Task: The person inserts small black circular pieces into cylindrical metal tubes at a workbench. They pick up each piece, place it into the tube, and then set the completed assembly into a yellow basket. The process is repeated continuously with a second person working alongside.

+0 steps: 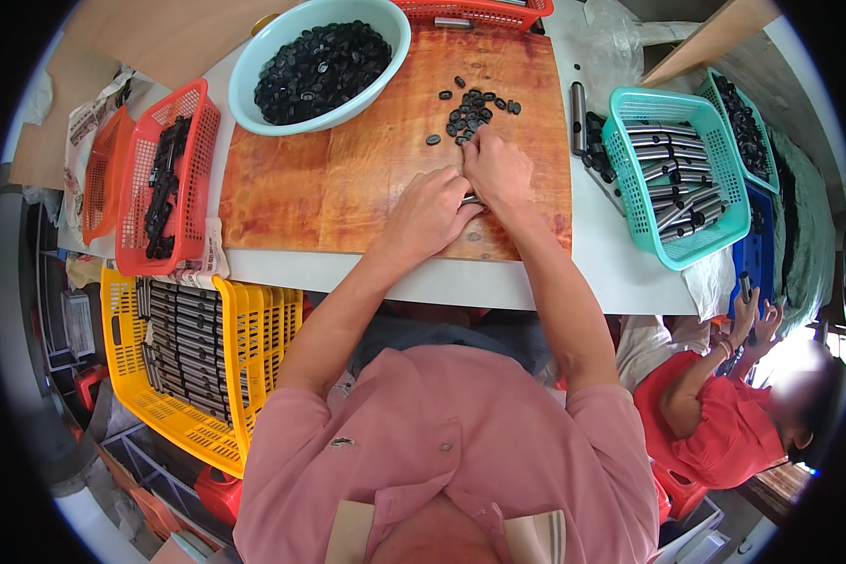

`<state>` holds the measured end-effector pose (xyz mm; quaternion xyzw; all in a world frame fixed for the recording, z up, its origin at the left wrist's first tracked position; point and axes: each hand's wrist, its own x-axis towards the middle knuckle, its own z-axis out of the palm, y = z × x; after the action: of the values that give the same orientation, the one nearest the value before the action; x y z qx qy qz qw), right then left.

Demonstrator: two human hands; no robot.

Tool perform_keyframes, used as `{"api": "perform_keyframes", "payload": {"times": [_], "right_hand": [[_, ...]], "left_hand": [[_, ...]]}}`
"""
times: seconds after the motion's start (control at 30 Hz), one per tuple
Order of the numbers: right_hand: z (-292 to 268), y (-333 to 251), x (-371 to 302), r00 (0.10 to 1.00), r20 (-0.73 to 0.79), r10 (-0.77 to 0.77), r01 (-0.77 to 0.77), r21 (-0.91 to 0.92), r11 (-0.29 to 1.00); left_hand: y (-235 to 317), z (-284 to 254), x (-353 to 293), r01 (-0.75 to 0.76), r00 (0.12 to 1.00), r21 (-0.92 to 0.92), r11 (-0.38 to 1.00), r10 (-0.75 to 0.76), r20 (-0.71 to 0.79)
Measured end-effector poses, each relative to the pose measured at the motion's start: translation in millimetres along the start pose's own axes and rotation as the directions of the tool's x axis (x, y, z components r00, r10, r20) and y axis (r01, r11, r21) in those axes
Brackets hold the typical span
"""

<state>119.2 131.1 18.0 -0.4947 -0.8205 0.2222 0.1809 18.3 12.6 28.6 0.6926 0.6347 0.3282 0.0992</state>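
Observation:
On the wooden board (291, 188), my left hand (428, 214) is closed around a shiny metal tube (471, 199); only a short piece of the tube shows beside the thumb. My right hand (498, 174) is right against it, its fingers curled down at the near edge of a loose cluster of small black oval plastic pieces (468, 115). Whatever the right fingertips grip is hidden beneath the hand. Just past the hands, a single black piece (433, 140) lies apart from the cluster.
A pale blue basin (244, 89) heaped with black pieces stands at the back left. Red baskets (197, 179) flank the board's left. A teal basket (620, 141) of metal tubes is on the right. Below left is a yellow crate (244, 367) of tubes. A co-worker (714, 414) sits right.

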Motion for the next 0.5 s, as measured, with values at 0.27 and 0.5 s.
{"api": "perform_keyframes", "payload": {"times": [0.27,0.5], "right_hand": [[-1,-1,-3,0.999,-0.039,0.011,-0.009,0.057,0.998],[-3,-3,-9,0.999,-0.036,-0.006,0.008,0.04,0.999]], "left_hand": [[-8,1,1,0.07,0.996,-0.124,0.99,-0.076,-0.042],[-2,-1,-2,0.031,0.997,-0.112,0.993,-0.038,-0.06]]}}
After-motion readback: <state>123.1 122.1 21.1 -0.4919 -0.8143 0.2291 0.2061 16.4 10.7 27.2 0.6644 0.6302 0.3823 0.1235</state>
